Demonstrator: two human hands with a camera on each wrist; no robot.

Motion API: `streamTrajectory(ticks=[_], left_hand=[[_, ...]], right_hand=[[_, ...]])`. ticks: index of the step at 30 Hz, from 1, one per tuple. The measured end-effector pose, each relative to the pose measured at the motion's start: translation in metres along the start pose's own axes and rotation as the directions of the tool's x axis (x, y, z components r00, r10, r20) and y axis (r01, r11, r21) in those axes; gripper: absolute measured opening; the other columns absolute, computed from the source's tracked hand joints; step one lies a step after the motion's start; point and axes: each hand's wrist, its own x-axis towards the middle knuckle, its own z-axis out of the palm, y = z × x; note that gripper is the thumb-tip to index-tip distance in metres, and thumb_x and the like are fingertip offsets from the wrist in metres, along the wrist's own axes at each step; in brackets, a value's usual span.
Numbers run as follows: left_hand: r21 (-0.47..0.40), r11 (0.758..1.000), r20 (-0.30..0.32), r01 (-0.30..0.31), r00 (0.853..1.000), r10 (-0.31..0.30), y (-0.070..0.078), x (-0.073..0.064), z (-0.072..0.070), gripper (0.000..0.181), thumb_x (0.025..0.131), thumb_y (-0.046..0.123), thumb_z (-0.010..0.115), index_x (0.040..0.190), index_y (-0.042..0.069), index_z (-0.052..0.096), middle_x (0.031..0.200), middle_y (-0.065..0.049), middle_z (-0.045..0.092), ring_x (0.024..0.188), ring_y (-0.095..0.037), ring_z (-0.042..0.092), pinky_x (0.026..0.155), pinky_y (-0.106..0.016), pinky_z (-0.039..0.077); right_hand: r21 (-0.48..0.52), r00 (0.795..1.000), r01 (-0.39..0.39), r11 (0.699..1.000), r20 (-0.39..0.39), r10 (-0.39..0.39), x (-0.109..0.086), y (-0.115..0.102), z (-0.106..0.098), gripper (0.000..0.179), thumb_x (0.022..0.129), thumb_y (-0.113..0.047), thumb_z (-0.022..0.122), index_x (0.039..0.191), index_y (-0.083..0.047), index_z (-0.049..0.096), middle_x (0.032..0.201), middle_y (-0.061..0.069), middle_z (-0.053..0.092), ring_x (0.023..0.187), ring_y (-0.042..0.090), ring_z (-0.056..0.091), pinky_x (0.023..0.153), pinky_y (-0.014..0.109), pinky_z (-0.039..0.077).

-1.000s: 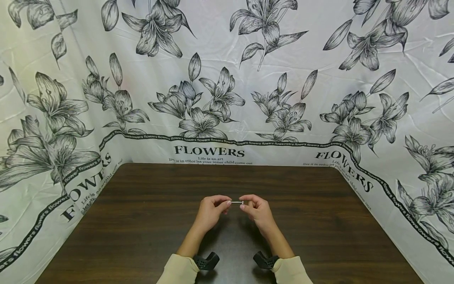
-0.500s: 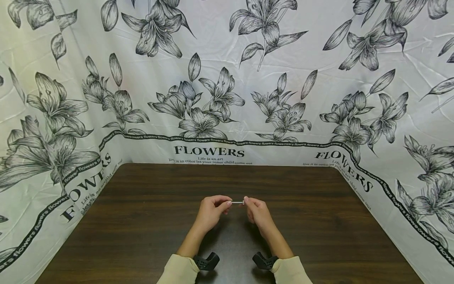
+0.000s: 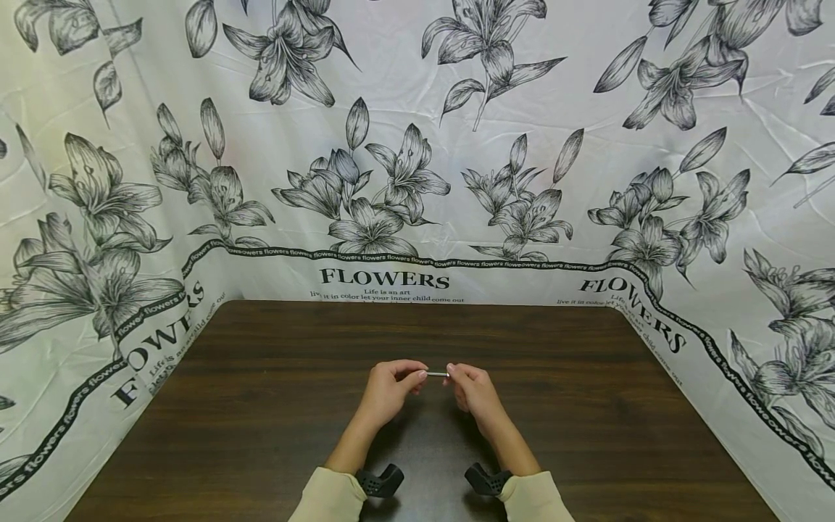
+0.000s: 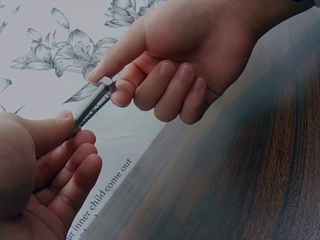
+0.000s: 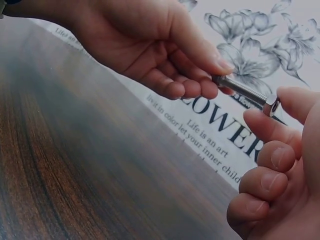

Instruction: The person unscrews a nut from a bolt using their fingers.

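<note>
In the head view, a thin silver bolt [image 3: 435, 374] spans the gap between both hands above the table. My left hand [image 3: 386, 391] pinches its left end between thumb and fingers, hiding that tip. Threads run along the bolt's shaft [image 4: 91, 106] in the left wrist view. A hex nut [image 5: 271, 105] sits at the bolt's right end. Around this nut, my right hand [image 3: 479, 395] has its thumb and index fingertip, while its other fingers [image 5: 262, 180] curl toward the palm.
Beneath the hands lies a dark brown wooden table [image 3: 293, 341]. A white floral-printed cloth [image 3: 417, 210] hangs behind it and along both sides. Each wrist wears a black band with a camera mount [image 3: 380, 481], beside cream sleeves [image 3: 331, 496].
My right thumb and index finger have shifted on the nut, from spread around it to closer together, with the thumb higher. The left hand stays almost still, holding the bolt.
</note>
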Motion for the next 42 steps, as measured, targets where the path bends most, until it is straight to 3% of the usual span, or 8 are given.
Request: streamTrajectory(ticks=[3,8,14,21,23,28,35,42], left_hand=[[0.003,1.0,-0.006,0.009,1.0,-0.009,-0.001,0.0,-0.001,0.014,0.09,0.008,0.07,0.096,-0.004,0.072,0.075,-0.008,0.068,0.071,-0.036,0.067,0.061,-0.031,0.057],[-0.014,1.0,-0.012,0.009,1.0,-0.009,-0.001,0.0,-0.002,0.018,0.09,0.008,0.07,0.097,-0.008,0.071,0.075,-0.009,0.068,0.071,-0.037,0.067,0.061,-0.034,0.057],[-0.028,0.999,-0.029,0.025,0.999,-0.026,0.002,-0.001,-0.001,0.011,0.089,0.003,0.069,0.095,-0.007,0.071,0.076,-0.016,0.068,0.07,-0.038,0.066,0.064,-0.047,0.056],[-0.009,0.999,-0.007,0.048,0.999,-0.048,0.039,-0.008,-0.004,0.009,0.09,-0.003,0.065,0.094,-0.009,0.07,0.079,-0.027,0.066,0.066,-0.02,0.064,0.068,-0.054,0.054],[-0.013,0.998,-0.01,0.054,0.999,-0.054,0.035,-0.007,-0.004,0.009,0.09,-0.003,0.065,0.094,-0.01,0.069,0.078,-0.025,0.066,0.067,-0.025,0.065,0.068,-0.055,0.054],[-0.019,0.998,-0.025,0.057,0.998,-0.057,0.003,-0.001,-0.003,0.011,0.089,0.0,0.068,0.095,-0.008,0.071,0.077,-0.021,0.067,0.072,-0.044,0.065,0.066,-0.052,0.055],[0.127,0.991,-0.043,0.052,0.998,-0.047,-0.014,-0.001,-0.006,0.01,0.088,0.008,0.071,0.093,0.0,0.074,0.072,-0.005,0.067,0.062,-0.018,0.063,0.057,-0.03,0.054],[0.227,0.972,-0.038,0.053,0.998,-0.045,-0.02,-0.003,-0.007,0.008,0.089,0.009,0.071,0.093,0.002,0.074,0.07,-0.001,0.066,0.06,-0.014,0.061,0.053,-0.026,0.05]], right_hand=[[0.02,1.0,0.014,1.0,0.004,-0.014,0.0,0.0,0.0,0.035,0.101,-0.014,0.052,0.091,0.019,0.053,0.053,-0.001,0.035,0.042,0.004,0.03,0.043,0.02,0.027],[0.048,0.999,0.052,0.998,-0.004,-0.052,0.004,0.009,-0.003,0.014,0.099,-0.007,0.056,0.087,-0.001,0.062,0.055,-0.001,0.038,0.043,0.004,0.033,0.044,0.021,0.028],[0.072,0.994,0.104,0.992,0.008,-0.105,0.012,0.027,-0.009,0.021,0.096,-0.003,0.06,0.105,0.016,0.059,0.055,-0.003,0.04,0.043,0.005,0.033,0.044,0.021,0.028],[0.076,0.98,0.191,0.979,0.032,-0.194,0.014,0.032,-0.011,0.032,0.092,-0.002,0.064,0.111,0.021,0.054,0.056,-0.004,0.041,0.045,0.006,0.033,0.045,0.02,0.028],[0.082,0.981,0.186,0.979,0.035,-0.189,0.014,0.032,-0.012,0.031,0.091,0.0,0.064,0.112,0.021,0.054,0.056,-0.004,0.041,0.045,0.005,0.034,0.045,0.019,0.028],[0.037,0.988,0.156,0.987,0.007,-0.157,0.014,0.031,-0.014,0.024,0.091,0.005,0.063,0.11,0.018,0.058,0.055,-0.001,0.039,0.043,0.006,0.034,0.044,0.02,0.029],[-0.237,0.982,0.122,0.964,-0.114,-0.153,0.019,0.041,-0.014,0.023,0.086,-0.006,0.073,0.105,0.006,0.07,0.055,-0.003,0.038,0.046,0.007,0.031,0.045,0.02,0.025],[-0.39,0.978,0.144,0.909,-0.085,-0.191,0.019,0.043,-0.014,0.019,0.084,-0.008,0.075,0.099,0.002,0.073,0.054,-0.005,0.039,0.045,0.006,0.032,0.043,0.02,0.027]])
